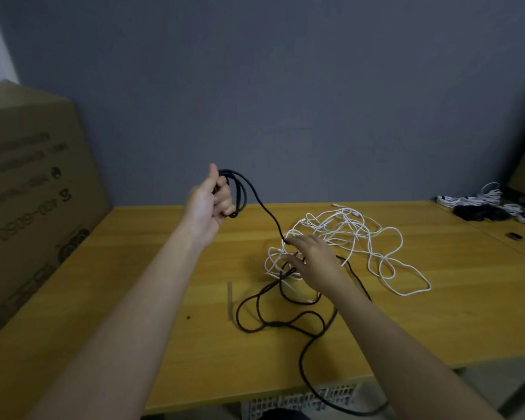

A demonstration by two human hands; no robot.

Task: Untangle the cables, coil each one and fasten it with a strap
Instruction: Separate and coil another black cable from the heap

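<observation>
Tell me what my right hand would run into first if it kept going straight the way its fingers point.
Probably the black cable at the right hand's fingertips, where it crosses the white cable tangle. Depth is unclear, so the white loops could come first.

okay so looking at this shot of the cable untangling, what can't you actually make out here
Head view only:
- Right hand: its fingertips are motion-blurred, so whether they pinch the black cable is unclear.
- Black cable's far end: it runs off the table's front edge, and no plug shows.
- Left hand's grip: the exact loop count is hidden by its fingers.
- Bundles at far right: too small to see straps.
- Cardboard box: print blurred, unreadable.
</observation>
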